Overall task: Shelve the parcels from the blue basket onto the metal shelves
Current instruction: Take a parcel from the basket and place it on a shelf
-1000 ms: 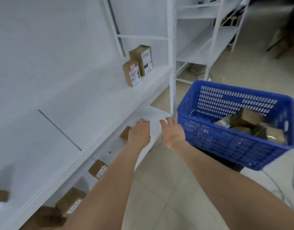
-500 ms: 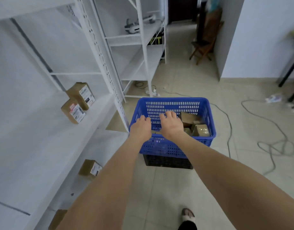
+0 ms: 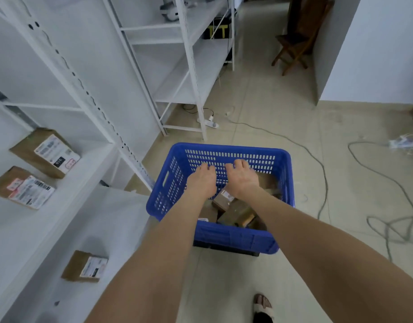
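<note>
The blue basket (image 3: pixel 233 236) stands on a black crate on the floor, with several brown parcels (image 3: pixel 237 213) inside. Both my hands reach down into it, backs up. My left hand (image 3: pixel 200 181) hovers over the basket's left half with fingers relaxed and holds nothing. My right hand (image 3: pixel 241 179) is beside it, over a labelled parcel (image 3: pixel 223 199), fingers bent downward; whether they touch a parcel is hidden. On the white metal shelves (image 3: pixel 68 206) at left lie two labelled parcels (image 3: pixel 45 152) (image 3: pixel 22 187), and a third parcel (image 3: pixel 84 266) lies on the lower shelf.
A second white shelving unit (image 3: pixel 189 73) stands beyond the basket. Cables (image 3: pixel 322 164) and a power strip (image 3: pixel 211 123) trail across the tiled floor at right. A wooden chair (image 3: pixel 294 47) stands far back. My sandalled foot (image 3: pixel 262 304) is near the bottom edge.
My view swung from the shelf to the basket. Both hands left the lower shelf and moved over the basket rim and down into it, above the parcels.
</note>
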Demonstrator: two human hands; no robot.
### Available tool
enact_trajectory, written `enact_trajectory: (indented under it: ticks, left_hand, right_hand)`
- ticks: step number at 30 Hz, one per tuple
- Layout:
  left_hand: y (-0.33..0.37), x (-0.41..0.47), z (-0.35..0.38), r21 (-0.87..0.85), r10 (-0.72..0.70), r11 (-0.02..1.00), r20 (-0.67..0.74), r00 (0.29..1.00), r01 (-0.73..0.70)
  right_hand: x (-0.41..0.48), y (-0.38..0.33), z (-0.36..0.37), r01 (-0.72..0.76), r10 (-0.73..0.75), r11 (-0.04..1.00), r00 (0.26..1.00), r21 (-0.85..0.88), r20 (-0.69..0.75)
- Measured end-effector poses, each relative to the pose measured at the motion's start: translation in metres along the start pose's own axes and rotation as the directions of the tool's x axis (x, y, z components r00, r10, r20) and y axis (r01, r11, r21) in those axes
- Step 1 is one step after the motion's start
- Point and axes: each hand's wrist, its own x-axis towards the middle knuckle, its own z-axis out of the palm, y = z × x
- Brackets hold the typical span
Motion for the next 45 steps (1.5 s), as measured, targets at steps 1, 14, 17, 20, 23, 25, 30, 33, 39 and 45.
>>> enact_trajectory:
  ticks: [1, 14, 17, 20, 23, 25, 30, 33, 39, 45]
  left_hand:
    - [0.005, 0.014, 0.003, -0.005, -0.007, 1.0, 0.018, 1.0, 0.007]
    - [0.023, 0.202, 0.097, -0.141, -0.086, 0.981, 0.286, 0.954, 0.131]
    - [0.028, 0.241, 0.135, -0.262, -0.113, 0.94, 0.374, 0.921, 0.221]
    - [0.035, 0.273, 0.177, -0.324, -0.149, 0.892, 0.445, 0.883, 0.314]
    - [0.042, 0.3, 0.22, -0.383, -0.197, 0.82, 0.508, 0.839, 0.424]
    - [0.047, 0.315, 0.249, -0.452, -0.223, 0.73, 0.552, 0.803, 0.513]
    - [0.054, 0.335, 0.302, -0.497, -0.291, 0.526, 0.658, 0.695, 0.69]
    - [0.058, 0.339, 0.318, -0.524, -0.29, 0.295, 0.748, 0.598, 0.799]
    - [0.062, 0.34, 0.32, -0.568, -0.157, -0.149, 0.822, 0.548, 0.81]
    - [0.028, 0.306, 0.266, -0.647, -0.335, -0.212, 0.752, 0.567, 0.733]
  right_hand:
    - [0.014, 0.009, 0.002, -0.002, 0.002, 1.0, 1.0, 0.001, 0.01]
    - [0.165, 0.094, 0.081, -0.111, 0.09, 0.99, 0.974, 0.088, 0.208]
    - [0.194, 0.112, 0.116, -0.161, 0.119, 0.979, 0.95, 0.127, 0.289]
    - [0.219, 0.131, 0.155, -0.233, 0.155, 0.957, 0.915, 0.174, 0.373]
    - [0.243, 0.15, 0.2, -0.314, 0.192, 0.923, 0.878, 0.224, 0.439]
    - [0.258, 0.16, 0.227, -0.365, 0.201, 0.893, 0.848, 0.265, 0.49]
    - [0.283, 0.17, 0.278, -0.467, 0.267, 0.815, 0.829, 0.344, 0.492]
    - [0.295, 0.171, 0.291, -0.457, 0.279, 0.83, 0.837, 0.321, 0.47]
    - [0.301, 0.164, 0.284, -0.507, 0.337, 0.793, 0.827, 0.338, 0.45]
    - [0.288, 0.126, 0.238, -0.461, 0.283, 0.799, 0.855, 0.387, 0.435]
